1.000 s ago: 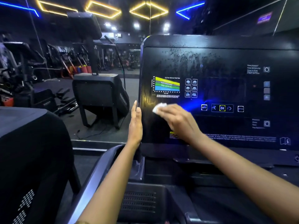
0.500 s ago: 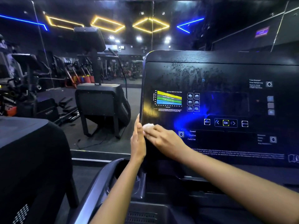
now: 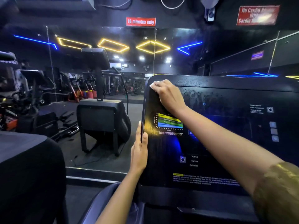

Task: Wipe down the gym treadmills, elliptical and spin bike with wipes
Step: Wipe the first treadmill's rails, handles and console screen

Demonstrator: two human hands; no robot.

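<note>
Bracing the treadmill console (image 3: 163,160), the left hand (image 3: 139,152) lies along its left edge, fingers straight and close together, thumb on the front face. Any fingers behind the edge are hidden. The right arm crosses the panel, its gold sleeve (image 3: 278,194) cut off at the lower right. Higher up, the right hand (image 3: 169,96) curls its fingers over a white wipe (image 3: 153,84) and presses it on the console's top left corner. Only a scrap of it shows past the fingertips. Below that wrist glows a coloured chart (image 3: 169,122), its print too small to read. Beyond, a dark machine (image 3: 103,118) shows in the mirror wall (image 3: 72,151). Above, a red sign (image 3: 140,21) reads "15 minutes only", and a second red sign (image 3: 258,15) is blurred.
</note>
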